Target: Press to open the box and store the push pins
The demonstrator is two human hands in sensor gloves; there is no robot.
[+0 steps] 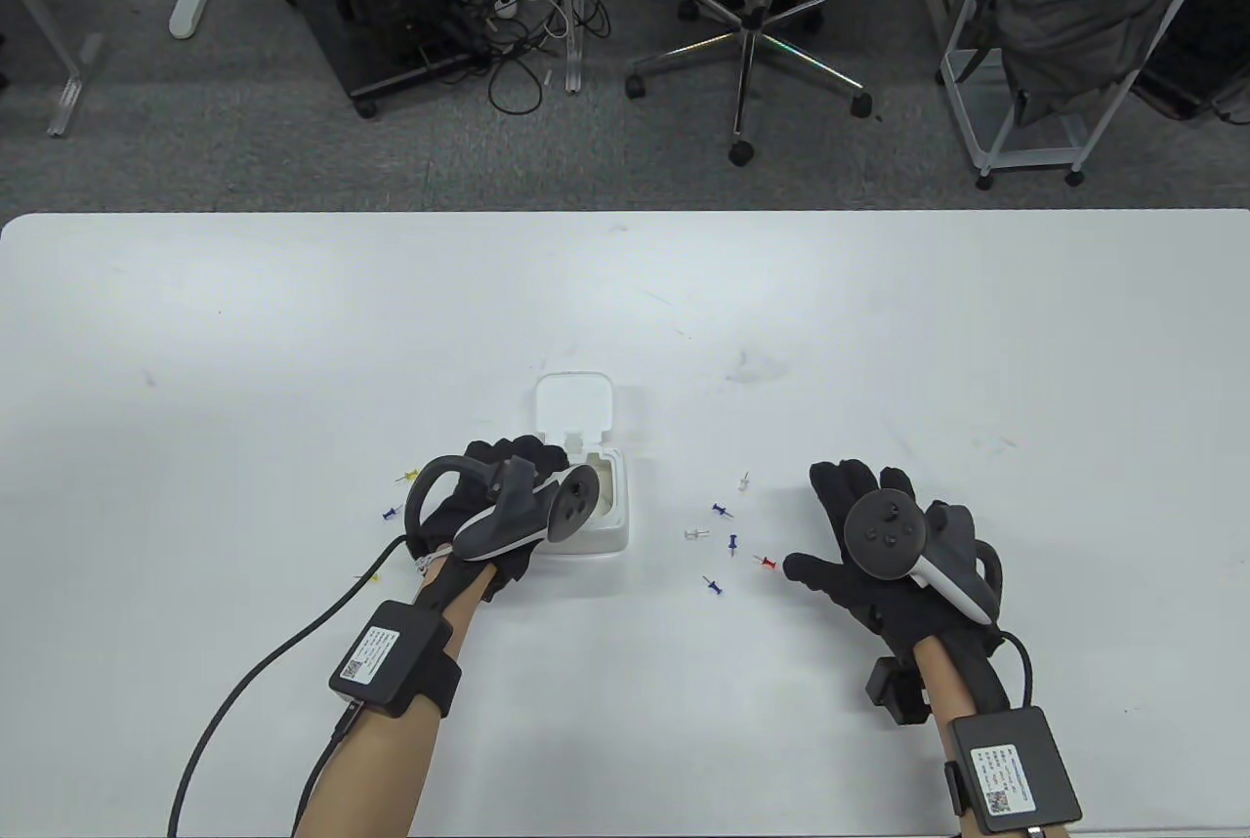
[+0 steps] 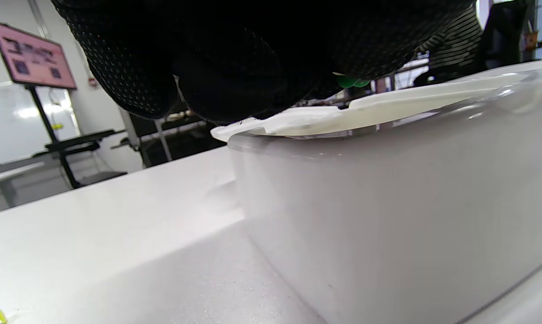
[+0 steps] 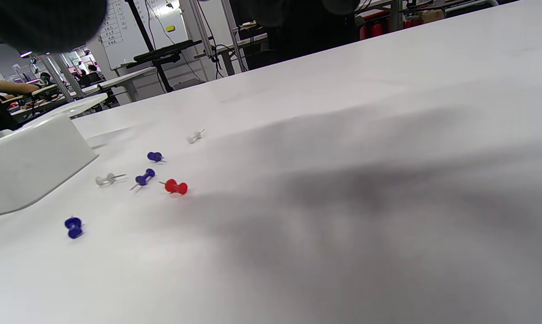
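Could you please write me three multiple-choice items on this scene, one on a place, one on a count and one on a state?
1. Where does the red pin lie?
A. Inside the box
B. On the table beside the right hand's thumb
C. Under the left hand

2. How many blue pins lie between the box and the right hand?
A. One
B. Three
C. Six

3. How is the box's lid?
A. Flipped open
B. Closed
C. Taken off

Answers: 1 B, it sits on the table by the right hand. 2 B, three show there. 3 A, the lid stands up behind the box, where the left hand rests.
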